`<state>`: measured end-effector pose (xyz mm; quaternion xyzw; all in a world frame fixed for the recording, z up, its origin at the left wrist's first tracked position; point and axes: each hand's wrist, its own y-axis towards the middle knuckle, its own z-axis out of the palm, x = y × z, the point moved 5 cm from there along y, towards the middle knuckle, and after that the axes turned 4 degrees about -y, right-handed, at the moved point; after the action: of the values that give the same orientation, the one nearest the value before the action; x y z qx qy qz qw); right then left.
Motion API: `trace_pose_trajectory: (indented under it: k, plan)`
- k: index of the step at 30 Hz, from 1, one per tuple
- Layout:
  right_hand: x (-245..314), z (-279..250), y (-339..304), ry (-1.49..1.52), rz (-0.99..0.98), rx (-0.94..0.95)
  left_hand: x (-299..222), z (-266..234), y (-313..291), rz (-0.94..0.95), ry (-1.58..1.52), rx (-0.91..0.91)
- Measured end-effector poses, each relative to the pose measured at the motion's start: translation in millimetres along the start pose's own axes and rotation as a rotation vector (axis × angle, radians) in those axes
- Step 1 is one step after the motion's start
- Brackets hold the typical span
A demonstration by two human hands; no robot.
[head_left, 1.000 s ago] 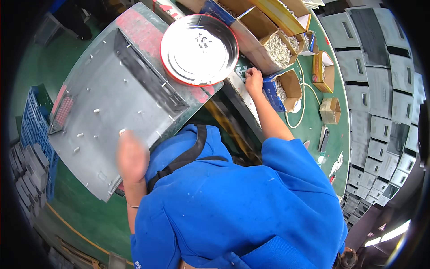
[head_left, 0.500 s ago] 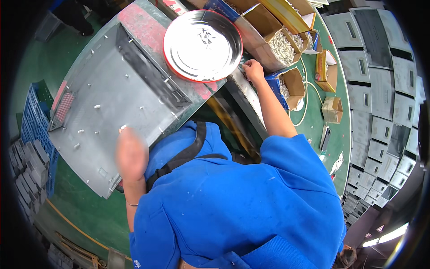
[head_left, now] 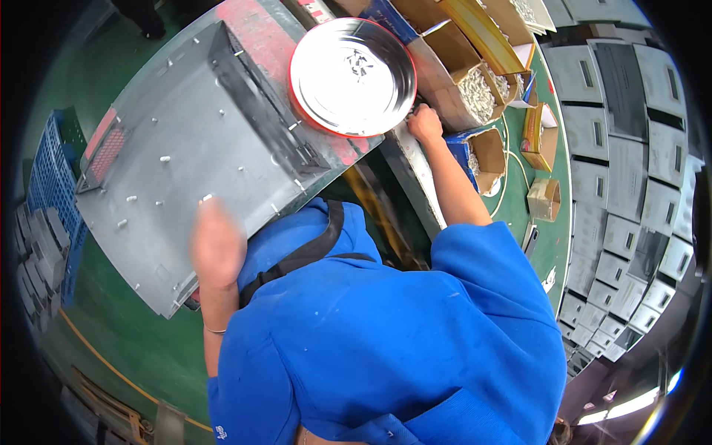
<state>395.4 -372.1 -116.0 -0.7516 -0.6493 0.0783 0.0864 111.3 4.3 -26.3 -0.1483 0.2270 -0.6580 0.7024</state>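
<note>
A grey metal panel (head_left: pixel 193 141) with raised edges lies on the table at left, studded with several small white pegs (head_left: pixel 165 159). Over its near edge is my left hand (head_left: pixel 217 245), smeared, its fingertips beside a white peg (head_left: pixel 206 198); whether it grips the peg cannot be made out. My right hand (head_left: pixel 426 124) has its fingers curled together at the table's edge, between a round red-rimmed tin tray (head_left: pixel 326 96) and a cardboard box of white pieces. What the fingers hold, if anything, is hidden. A few small dark pieces (head_left: pixel 360 65) lie in the tray.
Open cardboard boxes (head_left: pixel 437 81) filled with small white pieces (head_left: pixel 477 95) crowd the green table at right. A blue-sided box (head_left: pixel 483 159), a small box (head_left: pixel 544 199) and a pale cable (head_left: pixel 506 178) are nearby. A blue plastic crate (head_left: pixel 50 170) stands at far left.
The view has shifted slightly, moving the panel and tray in the picture. My right hand's fingers are now more tucked down near the tray's edge; my left hand stays at the same peg.
</note>
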Motion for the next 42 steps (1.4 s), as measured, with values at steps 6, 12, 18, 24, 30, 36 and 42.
trace_pose_trajectory:
  k: [6, 12, 18, 24, 30, 36, 42]
  plan:
    - [-12.6, -2.7, 0.1, 0.138, 0.042, -0.084, -2.1, 2.3, 0.3, -0.019, -0.016, -0.037]
    - [-17.7, -19.2, -8.2, 0.586, 0.128, -0.108, -6.9, -2.8, -2.4, -0.014, -0.024, -0.022]
    - [78.5, -106.5, -72.4, 1.603, -0.194, 0.277, -9.7, -3.4, -1.8, -0.028, -0.054, 0.022]
    - [197.2, -130.5, -147.5, 1.588, -0.417, 0.836, -19.6, -3.7, -4.9, -0.005, -0.097, 0.077]
    - [250.9, -120.2, -186.0, 1.374, -0.501, 1.079, -29.9, -14.4, -15.6, 0.027, -0.119, 0.068]
    - [271.0, -103.6, -194.7, 0.718, -0.625, 0.898, -37.0, -18.3, -19.6, 0.023, -0.138, 0.072]
    - [268.5, -77.5, -205.0, 0.360, -0.692, 0.906, -42.0, -22.1, -20.5, 0.012, -0.135, 0.079]
